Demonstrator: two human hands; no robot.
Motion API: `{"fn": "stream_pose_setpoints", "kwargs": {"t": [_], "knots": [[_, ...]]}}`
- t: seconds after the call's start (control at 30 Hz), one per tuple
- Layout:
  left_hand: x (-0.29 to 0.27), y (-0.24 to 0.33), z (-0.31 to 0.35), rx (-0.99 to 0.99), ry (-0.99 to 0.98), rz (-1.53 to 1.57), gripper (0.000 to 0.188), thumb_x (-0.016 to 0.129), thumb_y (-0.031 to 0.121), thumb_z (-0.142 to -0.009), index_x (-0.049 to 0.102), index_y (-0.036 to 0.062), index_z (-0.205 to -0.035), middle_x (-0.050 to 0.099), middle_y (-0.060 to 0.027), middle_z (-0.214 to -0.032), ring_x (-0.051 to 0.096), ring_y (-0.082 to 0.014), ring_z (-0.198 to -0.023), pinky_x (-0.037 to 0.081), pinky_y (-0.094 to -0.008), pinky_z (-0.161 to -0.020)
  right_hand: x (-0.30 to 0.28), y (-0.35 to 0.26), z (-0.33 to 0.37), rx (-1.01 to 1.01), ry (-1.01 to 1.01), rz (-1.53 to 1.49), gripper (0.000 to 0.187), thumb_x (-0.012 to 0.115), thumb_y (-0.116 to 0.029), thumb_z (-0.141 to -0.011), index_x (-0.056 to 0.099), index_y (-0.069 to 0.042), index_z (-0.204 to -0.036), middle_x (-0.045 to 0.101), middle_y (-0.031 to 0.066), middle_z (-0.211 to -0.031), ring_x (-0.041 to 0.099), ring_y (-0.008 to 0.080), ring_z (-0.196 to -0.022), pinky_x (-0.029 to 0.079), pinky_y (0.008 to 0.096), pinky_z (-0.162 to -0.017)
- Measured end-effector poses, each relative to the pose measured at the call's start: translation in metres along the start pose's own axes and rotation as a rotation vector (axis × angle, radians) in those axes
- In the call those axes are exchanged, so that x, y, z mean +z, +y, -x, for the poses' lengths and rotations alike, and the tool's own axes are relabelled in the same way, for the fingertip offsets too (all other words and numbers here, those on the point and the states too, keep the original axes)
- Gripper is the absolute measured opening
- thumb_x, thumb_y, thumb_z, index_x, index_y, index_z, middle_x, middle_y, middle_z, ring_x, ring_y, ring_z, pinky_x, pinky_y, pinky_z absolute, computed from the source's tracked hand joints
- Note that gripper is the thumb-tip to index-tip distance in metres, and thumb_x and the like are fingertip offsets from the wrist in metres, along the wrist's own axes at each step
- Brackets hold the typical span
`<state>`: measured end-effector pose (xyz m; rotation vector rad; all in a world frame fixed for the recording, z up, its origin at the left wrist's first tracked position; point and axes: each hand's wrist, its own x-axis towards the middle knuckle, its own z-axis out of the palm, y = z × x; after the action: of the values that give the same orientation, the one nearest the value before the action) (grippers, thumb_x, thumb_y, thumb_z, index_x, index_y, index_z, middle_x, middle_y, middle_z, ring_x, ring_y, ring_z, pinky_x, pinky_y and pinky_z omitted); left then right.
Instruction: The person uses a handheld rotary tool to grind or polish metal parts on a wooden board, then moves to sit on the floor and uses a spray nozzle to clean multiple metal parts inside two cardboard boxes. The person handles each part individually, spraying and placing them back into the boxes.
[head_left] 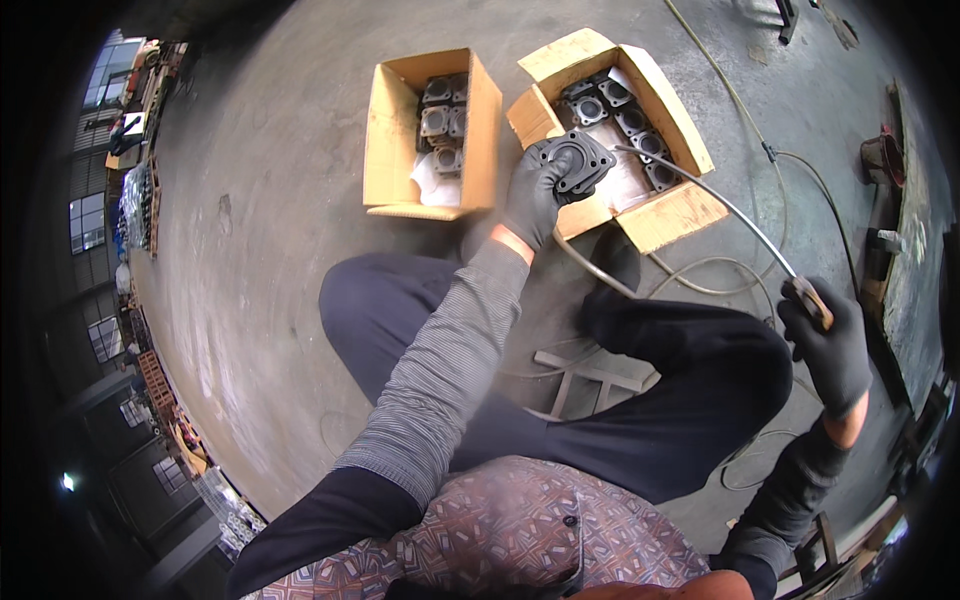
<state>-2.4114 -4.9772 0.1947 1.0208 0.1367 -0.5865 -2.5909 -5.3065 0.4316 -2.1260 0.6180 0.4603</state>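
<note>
My left hand (535,195), in a dark grey glove, grips a dark metal flange casting (578,160) with a round centre and bolt holes at its corners. It is held up over the near left edge of the right cardboard box (665,225). My right hand (830,345), gloved too, is wrapped round the brown-and-metal handle of what looks like an air blow gun (735,208). Its long thin nozzle reaches left across the box, and the tip ends close beside the casting. More flange castings (632,122) line the far and right sides of that box, around white paper.
Left of my left hand stands another cardboard box (483,130) with stacked castings (436,122) and white paper. Hoses (715,290) loop over the concrete floor (270,190) on the right. A metal frame (590,378) lies between my legs. A rusty bucket (882,160) stands far right.
</note>
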Motion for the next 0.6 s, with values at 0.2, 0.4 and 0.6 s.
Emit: {"fn": "stream_pose_setpoints", "kwargs": {"t": [0.2, 0.4, 0.6], "knots": [[0.002, 0.002, 0.084, -0.088, -0.033, 0.481, 0.027, 0.055, 0.022, -0.111, 0.063, 0.0036, -0.129, 0.071, -0.0150, -0.125, 0.071, -0.0342, -0.117, 0.060, -0.0519, -0.102, -0.015, 0.003, 0.086, -0.023, -0.205, 0.186, 0.020, 0.076, -0.004, -0.091, 0.072, 0.002, -0.110, 0.070, 0.0023, -0.087, 0.059, 0.0049, -0.076, 0.049, 0.0229, -0.069], [-0.005, -0.007, 0.135, -0.259, 0.046, 0.768, 0.025, 0.065, 0.024, -0.106, 0.069, 0.0130, -0.127, 0.074, -0.0095, -0.123, 0.069, -0.0310, -0.122, 0.053, -0.0555, -0.110, -0.008, 0.015, 0.135, 0.031, -0.042, 0.164, 0.026, 0.080, -0.004, -0.091, 0.073, 0.000, -0.116, 0.073, 0.0051, -0.091, 0.061, 0.0075, -0.070, 0.049, 0.0255, -0.063], [-0.001, -0.007, 0.158, -0.241, 0.020, 0.670, 0.032, 0.061, 0.032, -0.108, 0.066, 0.0089, -0.129, 0.073, -0.0144, -0.127, 0.071, -0.0332, -0.118, 0.060, -0.0532, -0.099, -0.003, 0.008, 0.152, -0.115, -0.125, 0.280, 0.025, 0.080, -0.005, -0.088, 0.074, 0.001, -0.112, 0.067, 0.0038, -0.080, 0.061, 0.0095, -0.066, 0.047, 0.0268, -0.060]]}}
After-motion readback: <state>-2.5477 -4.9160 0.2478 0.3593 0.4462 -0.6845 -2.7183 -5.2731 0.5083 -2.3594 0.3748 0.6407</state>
